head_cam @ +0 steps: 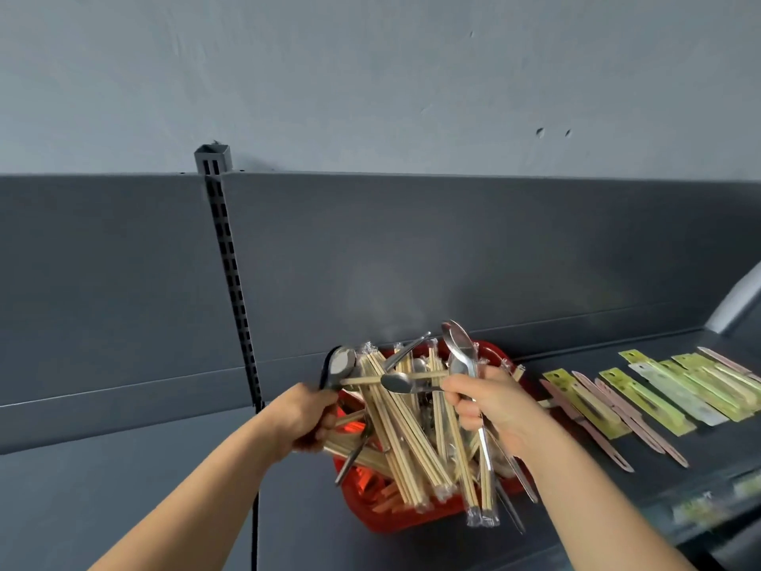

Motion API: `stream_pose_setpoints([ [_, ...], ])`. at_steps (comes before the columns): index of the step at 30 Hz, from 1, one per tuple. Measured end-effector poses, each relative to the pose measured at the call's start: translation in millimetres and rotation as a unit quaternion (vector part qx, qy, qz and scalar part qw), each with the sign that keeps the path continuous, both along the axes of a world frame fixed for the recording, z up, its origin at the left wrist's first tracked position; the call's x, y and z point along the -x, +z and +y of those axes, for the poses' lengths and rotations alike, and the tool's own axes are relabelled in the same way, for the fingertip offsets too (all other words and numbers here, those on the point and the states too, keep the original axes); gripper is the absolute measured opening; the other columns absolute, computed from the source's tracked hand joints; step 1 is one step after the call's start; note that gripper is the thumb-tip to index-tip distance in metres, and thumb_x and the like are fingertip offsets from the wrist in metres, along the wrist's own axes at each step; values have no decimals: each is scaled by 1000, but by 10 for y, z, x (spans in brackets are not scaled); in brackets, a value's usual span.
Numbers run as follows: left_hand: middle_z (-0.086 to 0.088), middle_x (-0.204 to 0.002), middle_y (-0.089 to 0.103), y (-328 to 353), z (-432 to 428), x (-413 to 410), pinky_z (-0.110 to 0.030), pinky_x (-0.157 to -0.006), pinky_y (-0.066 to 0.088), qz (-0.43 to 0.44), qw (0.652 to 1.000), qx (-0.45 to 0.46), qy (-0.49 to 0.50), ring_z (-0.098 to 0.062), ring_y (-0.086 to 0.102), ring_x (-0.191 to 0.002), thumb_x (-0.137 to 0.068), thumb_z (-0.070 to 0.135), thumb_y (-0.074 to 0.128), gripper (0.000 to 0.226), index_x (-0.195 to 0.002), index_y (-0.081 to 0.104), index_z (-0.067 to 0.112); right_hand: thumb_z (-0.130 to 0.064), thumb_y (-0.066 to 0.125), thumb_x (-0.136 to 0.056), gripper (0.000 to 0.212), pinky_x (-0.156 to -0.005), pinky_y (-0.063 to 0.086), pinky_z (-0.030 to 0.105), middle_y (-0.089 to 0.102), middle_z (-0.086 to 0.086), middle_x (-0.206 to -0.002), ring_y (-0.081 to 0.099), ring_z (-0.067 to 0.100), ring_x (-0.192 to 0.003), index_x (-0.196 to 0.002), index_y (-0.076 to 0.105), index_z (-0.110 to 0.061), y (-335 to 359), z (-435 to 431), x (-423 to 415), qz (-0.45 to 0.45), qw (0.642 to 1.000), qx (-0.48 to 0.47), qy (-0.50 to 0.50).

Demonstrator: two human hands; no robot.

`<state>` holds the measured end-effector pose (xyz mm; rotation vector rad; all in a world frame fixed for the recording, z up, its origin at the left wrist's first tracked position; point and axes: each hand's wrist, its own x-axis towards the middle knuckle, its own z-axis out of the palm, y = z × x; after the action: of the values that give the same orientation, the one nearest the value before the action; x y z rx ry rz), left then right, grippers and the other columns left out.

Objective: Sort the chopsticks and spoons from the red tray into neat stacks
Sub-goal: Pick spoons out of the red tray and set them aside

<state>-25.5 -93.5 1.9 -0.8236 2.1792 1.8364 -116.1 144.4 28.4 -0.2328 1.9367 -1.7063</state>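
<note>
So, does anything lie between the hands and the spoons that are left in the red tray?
One spoon lies on top of the pile, its handle toward the right hand, with nothing over it. Others lower in the red tray show only in gaps between the wrapped chopsticks, which cross over them.

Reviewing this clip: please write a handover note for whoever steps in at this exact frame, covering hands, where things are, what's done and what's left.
Left hand: fingers grip one dark-handled spoon above the red tray.
Right hand: fingers grip a bunch of metal spoons, bowls up.
Tray: piled with wrapped chopsticks; at least one more spoon handle sticks out.
Done: green and pink sleeved packs lie in rows right of the tray.
Left: stack the held spoons, then empty the tray.
</note>
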Motion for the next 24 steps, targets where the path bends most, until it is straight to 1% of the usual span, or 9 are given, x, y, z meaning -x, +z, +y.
stream_pose_setpoints([
  [2, -1, -48, 44, -11, -14, -59, -21, -41, 34, 17, 1000, 19, 7, -14, 38, -38, -99, 18, 42, 37, -63, 46, 12, -3, 62, -83, 18, -40, 28, 20, 42, 0, -54, 32, 10, -42, -69, 53, -8, -22, -39, 44, -2, 1000, 9, 10],
  [3, -2, -51, 47, -37, -18, -81, -21, -41, 35, 23, 995, 96, 4, -15, 40, -39, -99, 19, 40, 35, -66, 46, 11, -4, 63, -85, 18, -40, 29, 19, 42, -1, -52, 33, 9, -42, -69, 54, -7, -37, -65, 59, -6, 1000, 14, 14],
  [4, -3, -56, 49, -74, -26, -103, -22, -42, 36, 22, 978, 205, -2, -17, 43, -42, -99, 21, 37, 32, -70, 46, 9, -4, 63, -86, 19, -40, 29, 19, 43, -2, -51, 33, 9, -41, -70, 54, -7, -53, -95, 71, -11, 1000, 18, 18],
  [6, -2, -64, 52, -168, -8, -135, -28, -44, 34, 10, 911, 412, 2, -22, 48, -51, -100, 22, 32, 24, -82, 41, 9, -3, 63, -86, 15, -40, 30, 19, 47, 0, -55, 35, 8, -42, -74, 55, -6, -88, -159, 93, -20, 999, 26, 20],
  [8, -1, -64, 53, -241, 22, -169, -31, -47, 32, 28, 869, 494, 32, -25, 49, -55, -100, 20, 30, 19, -83, 34, 13, -1, 63, -85, 12, -39, 30, 19, 50, 5, -62, 35, 9, -43, -78, 55, -5, -117, -216, 105, -22, 999, 20, 23],
  [12, -2, -66, 54, -248, -27, -230, -31, -47, 30, 37, 884, 454, 106, -21, 47, -55, -101, 28, 27, 29, -75, 31, 16, 4, 60, -81, 13, -38, 27, 20, 48, 7, -62, 31, 9, -41, -76, 53, -6, -152, -317, 106, 0, 1000, -7, 28],
  [17, -1, -59, 49, -198, -281, -574, -29, -49, 37, 97, 932, 312, 156, -20, 38, -50, -100, 34, 33, 36, -74, 41, 9, 5, 60, -81, 24, -38, 25, 21, 42, 1, -51, 28, 10, -40, -68, 48, -11, -132, -673, -34, 11, 996, 46, 81],
  [21, 5, -50, 52, -292, -592, -1101, -27, -48, 37, 79, 930, 276, 230, -18, 40, -46, -99, 38, 35, 41, -76, 51, 10, 2, 63, -87, 14, -38, 28, 19, 52, 4, -55, 36, 8, -42, -79, 53, -3, -201, -1235, -369, -35, 989, 83, 116],
  [24, 3, -53, 57, -470, -922, -1509, -28, -52, 40, 47, 926, 262, 268, -19, 44, -47, -100, 36, 37, 39, -75, 54, 11, 2, 63, -88, 16, -39, 29, 19, 51, 7, -59, 35, 7, -41, -76, 53, -3, -349, -1703, -691, -56, 986, 84, 130],
])
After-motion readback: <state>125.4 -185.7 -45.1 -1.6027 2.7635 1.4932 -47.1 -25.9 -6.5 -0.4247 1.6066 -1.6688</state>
